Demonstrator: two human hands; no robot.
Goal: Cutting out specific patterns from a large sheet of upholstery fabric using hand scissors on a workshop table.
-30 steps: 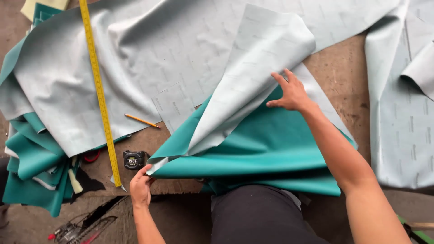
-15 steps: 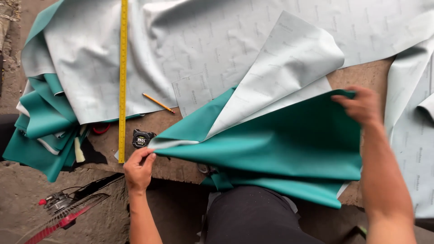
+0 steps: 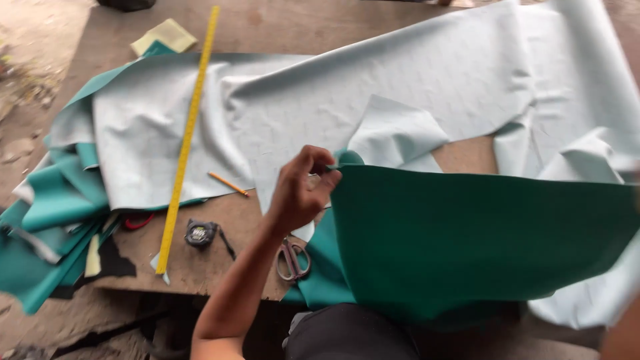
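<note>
My left hand [image 3: 303, 190] is raised over the table and pinches the upper left corner of a green leatherette sheet [image 3: 480, 240]. The sheet is held up and stretched to the right, green face toward me, and it runs out to the frame's right edge. Behind it a large sheet [image 3: 413, 87] lies pale grey backing side up across the wooden table [image 3: 280, 23]. My right hand is outside the picture; only a blurred bit of arm [image 3: 623, 337] shows at the bottom right corner.
A long yellow ruler [image 3: 187, 133] lies lengthwise on the left. Close by are a pencil [image 3: 228, 184], a black tape measure [image 3: 200, 233] and scissors [image 3: 292, 260] at the near edge. Green offcuts [image 3: 47, 220] hang off the left side. A yellowish cloth [image 3: 163, 35] lies far left.
My left hand rose from the table's near edge, pinching the sheet's corner. The folded green piece has been lifted and spread to the right. My right hand left the view.
</note>
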